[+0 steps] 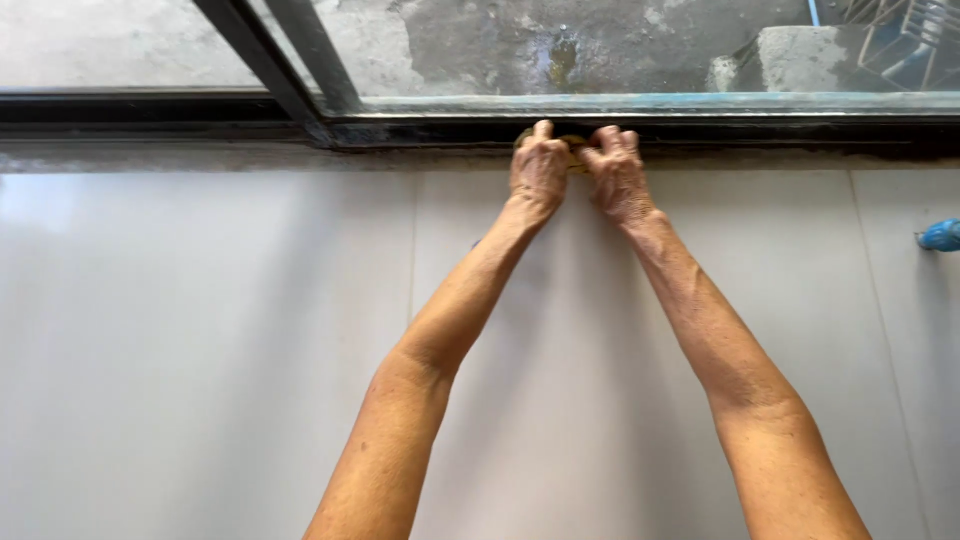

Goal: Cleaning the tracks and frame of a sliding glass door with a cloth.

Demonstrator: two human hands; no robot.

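Between the two hands, pressed against the dark window track [700, 130], sits a small yellowish object [572, 143], mostly hidden; its kind cannot be told. Left hand [538, 172] is curled closed on its near-left side, thumb up against the track. Right hand [615, 175] is curled closed on its other side, knuckles touching the left hand's. Judged from the bunched grip, the object is probably light and soft, compressible like a pad or cloth, best held by its two ends with fingertips. Just beyond the hands runs the metal window frame [290, 60] with dirty glass. Below the wrists spreads pale tiled floor [200, 330]. Well off to the right hand's side lies a blue object [941, 236], cut off by the edge.
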